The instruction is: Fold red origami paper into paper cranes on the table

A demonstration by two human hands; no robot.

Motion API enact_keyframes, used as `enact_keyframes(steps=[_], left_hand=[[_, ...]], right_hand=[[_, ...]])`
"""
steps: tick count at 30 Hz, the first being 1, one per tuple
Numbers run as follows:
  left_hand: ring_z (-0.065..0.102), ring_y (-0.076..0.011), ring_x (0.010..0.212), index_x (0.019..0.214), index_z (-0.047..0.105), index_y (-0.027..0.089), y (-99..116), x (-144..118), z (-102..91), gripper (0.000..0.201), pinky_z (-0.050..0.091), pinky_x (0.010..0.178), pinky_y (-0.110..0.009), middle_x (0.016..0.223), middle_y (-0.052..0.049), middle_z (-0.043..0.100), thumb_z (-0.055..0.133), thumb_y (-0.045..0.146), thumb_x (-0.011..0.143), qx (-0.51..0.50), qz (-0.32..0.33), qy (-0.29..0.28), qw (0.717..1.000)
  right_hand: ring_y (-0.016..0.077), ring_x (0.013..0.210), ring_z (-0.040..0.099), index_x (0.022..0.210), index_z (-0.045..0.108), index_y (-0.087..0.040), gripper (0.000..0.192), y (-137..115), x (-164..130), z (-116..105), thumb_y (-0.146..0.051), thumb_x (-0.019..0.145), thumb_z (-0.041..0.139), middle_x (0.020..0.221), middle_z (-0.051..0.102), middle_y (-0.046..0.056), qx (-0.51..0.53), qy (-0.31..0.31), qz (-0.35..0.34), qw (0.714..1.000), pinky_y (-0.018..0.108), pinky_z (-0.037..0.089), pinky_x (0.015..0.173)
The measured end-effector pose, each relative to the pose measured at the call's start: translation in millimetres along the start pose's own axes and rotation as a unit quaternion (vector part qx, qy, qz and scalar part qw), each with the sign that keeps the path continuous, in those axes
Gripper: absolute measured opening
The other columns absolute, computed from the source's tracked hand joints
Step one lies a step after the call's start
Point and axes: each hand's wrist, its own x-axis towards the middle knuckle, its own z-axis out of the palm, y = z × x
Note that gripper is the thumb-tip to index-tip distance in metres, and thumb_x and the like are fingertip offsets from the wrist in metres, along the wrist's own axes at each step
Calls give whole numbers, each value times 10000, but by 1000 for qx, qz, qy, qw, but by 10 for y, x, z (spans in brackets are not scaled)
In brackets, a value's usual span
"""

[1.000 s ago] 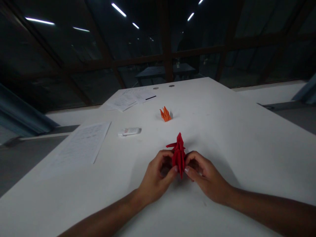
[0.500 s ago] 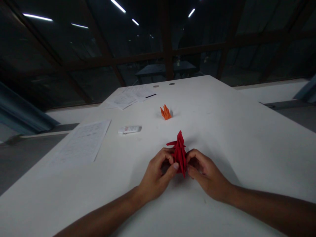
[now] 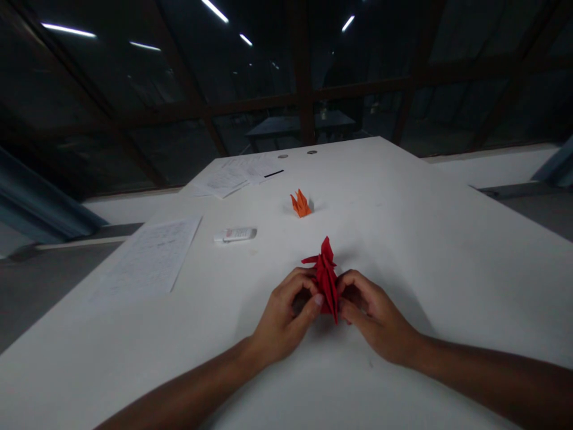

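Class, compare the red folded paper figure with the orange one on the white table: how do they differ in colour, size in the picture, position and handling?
The red paper figure is deep red; the orange paper figure is bright orange. The red one looks larger and lies nearer the camera; the orange one sits farther back. The left hand and right hand pinch the red one; the orange one stands alone, untouched. Both are pointed folded paper on the white table.

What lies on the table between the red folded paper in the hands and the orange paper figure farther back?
Nothing: the head view shows bare white table between the red folded paper and the orange paper figure.
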Motion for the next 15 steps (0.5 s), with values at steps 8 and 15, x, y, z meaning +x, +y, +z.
enact_keyframes(steps=[8,15], left_hand=[[611,-196,1041,901,583,193,7,-4,4,98,493,901,-324,1100,-70,616,573,223,993,-6,1,-2,1000],[603,-200,1048,916,578,196,-1,-14,-5,89,483,927,-340,1104,-71,609,567,230,997,4,4,-1,1000]], right_hand=[[133,685,487,943,528,-221,45,-15,4,-4,-179,949,544,778,537,-35,1,-1,5,1000,277,407,624],[140,698,494,957,534,-224,47,22,-11,-5,-178,949,541,801,540,-26,11,-3,-3,1000,284,412,635]])
